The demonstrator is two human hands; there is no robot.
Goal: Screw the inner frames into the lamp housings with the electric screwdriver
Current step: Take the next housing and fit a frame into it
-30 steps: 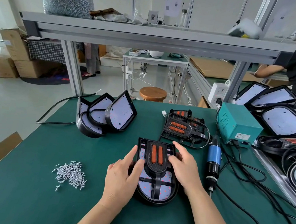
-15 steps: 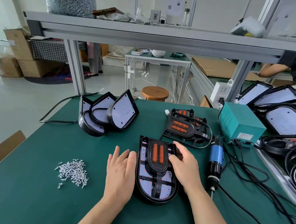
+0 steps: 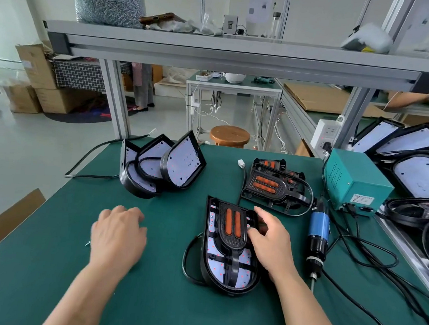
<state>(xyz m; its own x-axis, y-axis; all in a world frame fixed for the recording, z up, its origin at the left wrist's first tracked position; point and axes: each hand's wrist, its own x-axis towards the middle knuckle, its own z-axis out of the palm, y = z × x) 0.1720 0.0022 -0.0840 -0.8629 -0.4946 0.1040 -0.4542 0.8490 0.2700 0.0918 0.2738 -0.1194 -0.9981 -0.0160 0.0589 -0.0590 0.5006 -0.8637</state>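
Glossy black D-shaped plastic lamp housing [image 3: 230, 290], orange-slotted inner frame [image 3: 232, 242] inside, lies flat on matte green mat [image 3: 168, 304]. The right hand [image 3: 270, 242] rests spread on its rim; the left hand [image 3: 118, 234] curls palm-down, grip unclear.

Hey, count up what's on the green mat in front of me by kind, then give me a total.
Lamp housings: 4, three leaning at left, one that the right hand rests on
Loose inner frame stack: 1
Electric screwdriver: 1
Teal power box: 1
Total: 7
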